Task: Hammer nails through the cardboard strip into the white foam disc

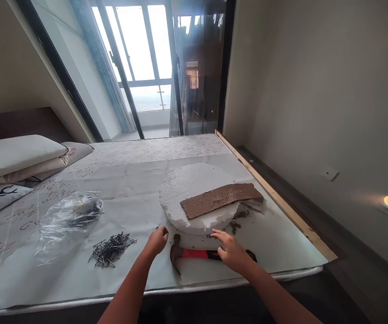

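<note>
My left hand [158, 240] is closed just in front of the white foam disc [173, 191], left of the hammer's head. A small dark bit shows at its fingertips, too small to name. My right hand [231, 253] is open, fingers apart, at the disc's front edge and over the handle of a claw hammer [194, 254]. The hammer lies flat, its black-and-red handle partly hidden by that hand. A brown board [219, 199], dotted with holes, rests slantwise on the disc. To the left lies a pile of nails [112, 249].
A clear plastic bag [69, 220] with something inside lies at the left on the sheet-covered mattress [122, 189]. Pillows [21, 155] are stacked at far left. Brown crumbs [237, 220] lie beside the disc. A wooden rail [274, 195] runs along the right edge.
</note>
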Tool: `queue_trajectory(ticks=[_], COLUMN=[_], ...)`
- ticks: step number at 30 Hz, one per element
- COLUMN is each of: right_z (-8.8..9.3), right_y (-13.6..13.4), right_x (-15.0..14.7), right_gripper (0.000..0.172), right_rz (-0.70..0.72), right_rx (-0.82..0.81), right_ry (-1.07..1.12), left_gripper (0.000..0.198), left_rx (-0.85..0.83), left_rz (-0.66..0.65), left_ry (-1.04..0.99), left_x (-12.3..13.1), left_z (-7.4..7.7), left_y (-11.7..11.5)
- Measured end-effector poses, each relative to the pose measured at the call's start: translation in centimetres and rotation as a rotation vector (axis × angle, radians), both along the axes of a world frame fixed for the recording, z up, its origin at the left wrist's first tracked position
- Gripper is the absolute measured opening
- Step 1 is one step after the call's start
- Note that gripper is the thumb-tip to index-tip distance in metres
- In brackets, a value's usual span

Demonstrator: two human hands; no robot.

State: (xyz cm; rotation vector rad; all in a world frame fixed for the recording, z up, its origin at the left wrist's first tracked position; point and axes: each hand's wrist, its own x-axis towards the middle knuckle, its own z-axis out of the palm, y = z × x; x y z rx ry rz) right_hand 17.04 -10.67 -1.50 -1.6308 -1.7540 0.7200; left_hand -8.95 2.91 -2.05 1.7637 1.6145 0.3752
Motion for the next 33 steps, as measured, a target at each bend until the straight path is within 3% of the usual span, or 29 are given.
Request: queue_trajectory(ticks=[3, 7, 12, 19, 33], right_z=[-0.4, -0.2, -0.9, -1.8, -1.1], right_y=[-0.3, -0.4, -0.2, 0.1, -0.1], right_x=[0.6, 0.8, 1.4, 2.6, 3.2], right_gripper=[0.05, 0.048, 0.046, 0.045, 0.042], right_rz=[0.016, 0.05, 0.055, 0.063, 0.117], right_rx=[-0.064, -0.125, -0.095, -0.069, -0.165], right_ry=[-0.032, -0.069, -0.098, -0.153, -0.255], left_gripper=[0.013, 0.026, 0.029, 0.018, 0.021], left_rx=[0.088, 0.045, 0.089, 0.103, 0.042], left_rz=[-0.031, -0.013, -0.018, -0.029, 0.08], left_ry=[0.436, 0.601, 0.648, 0.661, 0.577], left_x=[-1.6, -1.6, -0.8, -1.2, -2.2], left_z=[-1.5, -2.9, -3.8, -3.5, -2.8], left_y=[0.5, 0.4, 0.1, 0.4, 1.0])
